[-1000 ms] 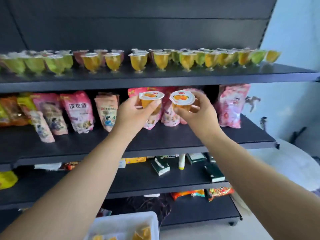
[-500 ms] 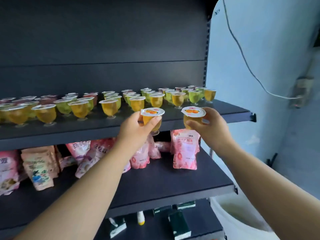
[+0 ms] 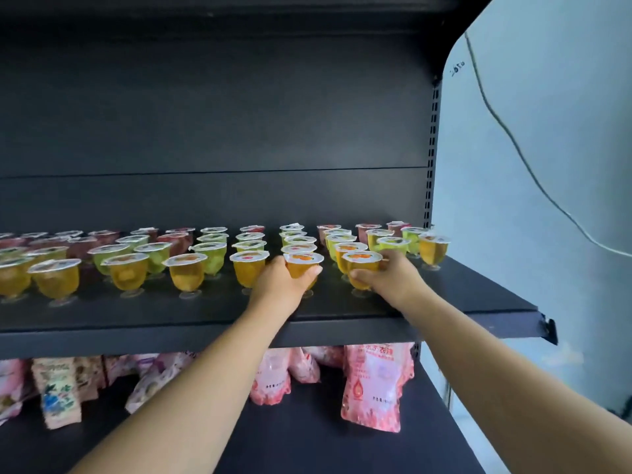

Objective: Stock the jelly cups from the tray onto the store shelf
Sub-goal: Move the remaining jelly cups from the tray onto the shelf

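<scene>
Far left, mid frame: rows of jelly cups [image 3: 56, 278] on dark store shelf [image 3: 205, 311], orange ones in front, green & dark red ones behind. All upright, w/ clear lids, on little feet.

Lower left: snack bags [image 3: 58, 391] standing on lower shelf [image 3: 307, 439], under the top one.

Center: left hand [image 3: 285, 280] up over front part of top shelf. Grip curled round an orange cup [image 3: 302, 265], thumb on right side of cup, other fingers behind it. Cup upright, in front row, just beside orange neighbor [image 3: 248, 268] on its left. Foot peeking out under the hand, down at the shelf. Can't tell if touching or not.

Right of center: right hand [image 3: 390, 280], grip round a 2nd orange cup [image 3: 362, 268], thumb low in front, fingers wrapped on right side. Cup upright too, foot at the shelf. Green & orange cups right behind it.

Below, center to right: pink pouches [image 3: 372, 384] on lower shelf.

Further right, mid frame: last orange cup [image 3: 432, 249] alone near shelf end, apart from right hand.

Far right: pale wall [image 3: 547, 165] w/ thin wire [image 3: 513, 142] running down across it.
</scene>
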`<state>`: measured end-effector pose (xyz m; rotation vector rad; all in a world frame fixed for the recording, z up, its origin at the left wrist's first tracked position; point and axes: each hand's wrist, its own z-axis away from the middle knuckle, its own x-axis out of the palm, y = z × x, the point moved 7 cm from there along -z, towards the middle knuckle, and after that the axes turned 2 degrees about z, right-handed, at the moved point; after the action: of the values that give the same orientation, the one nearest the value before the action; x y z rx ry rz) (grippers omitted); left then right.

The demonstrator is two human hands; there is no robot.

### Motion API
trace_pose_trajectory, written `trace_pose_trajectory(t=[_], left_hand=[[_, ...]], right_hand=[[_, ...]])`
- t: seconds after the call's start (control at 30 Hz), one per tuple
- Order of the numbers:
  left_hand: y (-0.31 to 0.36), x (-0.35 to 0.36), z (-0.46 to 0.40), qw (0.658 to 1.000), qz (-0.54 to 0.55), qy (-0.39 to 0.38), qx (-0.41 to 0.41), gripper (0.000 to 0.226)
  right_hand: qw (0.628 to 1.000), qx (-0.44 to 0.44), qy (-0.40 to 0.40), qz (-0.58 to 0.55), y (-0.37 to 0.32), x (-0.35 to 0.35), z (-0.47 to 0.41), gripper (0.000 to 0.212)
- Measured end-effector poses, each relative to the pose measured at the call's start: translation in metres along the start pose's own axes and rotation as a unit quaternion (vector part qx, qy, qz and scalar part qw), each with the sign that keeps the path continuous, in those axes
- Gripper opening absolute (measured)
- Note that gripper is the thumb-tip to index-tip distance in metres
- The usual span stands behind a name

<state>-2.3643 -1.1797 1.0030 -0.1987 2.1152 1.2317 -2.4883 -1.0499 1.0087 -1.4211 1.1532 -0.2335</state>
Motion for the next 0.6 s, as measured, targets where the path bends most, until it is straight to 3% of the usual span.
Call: trace_pose_trajectory(t=[0.2, 0.27, 0.47, 0.6], left_hand=[[0.012, 0.014, 0.008, 0.999, 0.018, 0.001, 0.027, 0.054], [0.022, 0.024, 0.010, 0.998, 0.038, -0.036, 0.038, 0.048], [0.066, 0.078, -0.001, 0.990, 0.045, -0.115, 0.075, 0.047], [0.085, 0.104, -0.008, 0.992, 0.019, -0.114, 0.055, 0.051]], right_hand=[[0.996, 0.006, -0.089, -0.002, 0.017, 0.007, -0.030, 0.049], [0.994, 0.013, -0.108, 0.009, 0.028, -0.008, -0.034, 0.040], [0.997, 0.018, -0.067, 0.017, 0.060, -0.067, -0.048, 0.020], [0.997, 0.009, -0.068, 0.030, 0.067, -0.086, -0.051, 0.025]])
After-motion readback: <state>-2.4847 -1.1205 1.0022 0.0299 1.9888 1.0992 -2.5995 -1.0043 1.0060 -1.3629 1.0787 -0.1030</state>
